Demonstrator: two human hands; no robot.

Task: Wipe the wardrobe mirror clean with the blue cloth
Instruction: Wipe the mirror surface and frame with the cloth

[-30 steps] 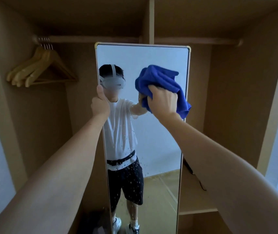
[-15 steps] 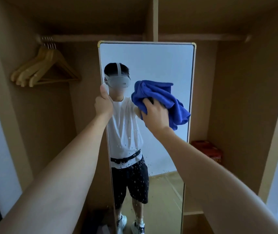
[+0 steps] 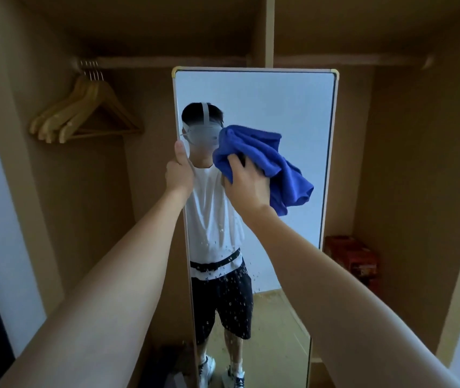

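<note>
Left hand [image 3: 179, 171] has its grip wrapped on the mirror's [image 3: 293, 113] 9 o'clock edge, steadying it. Right hand [image 3: 247, 184] is pinching the bunched blue cloth [image 3: 272, 161] flat against the glass, upper middle. I'd flatten the cloth and work downward; the droplets [image 3: 233, 271] toward 6 o'clock look untouched.

mirror [image 3: 293, 113] seen as glossy glass, droplets speckled lower down; blue cloth [image 3: 276, 166] seen as soft, matt, plush; hangers [image 3: 83, 113] seen as smooth pale wood; wardrobe panels [image 3: 419, 149] matt.
</note>
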